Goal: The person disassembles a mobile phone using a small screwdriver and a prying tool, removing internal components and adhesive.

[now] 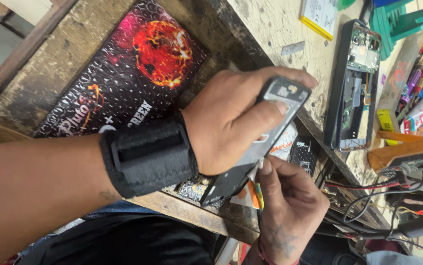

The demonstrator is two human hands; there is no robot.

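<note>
My left hand [231, 122], with a black strap [147, 154] around the wrist, grips a dismantled phone body [265, 132], dark grey with a silvery inner plate, tilted up over the bench edge. The thumb lies along its side and the fingers wrap over its top end. My right hand [287, 211] comes up from below, thumb pressed to the phone's lower edge. Its curled fingers pinch a thin yellow-and-green tool [259, 189]. The phone's lower end is partly hidden by both hands.
A second opened phone [351, 83] lies on the scuffed workbench [280, 24], circuit boards showing. Around it are a yellow-edged battery [319, 17], a small metal blade [292, 47], a green plastic stand [398, 19], pens and tubes [422, 93], and red and black wires [368, 186]. A glossy black packet [137, 73] with a red planet lies left.
</note>
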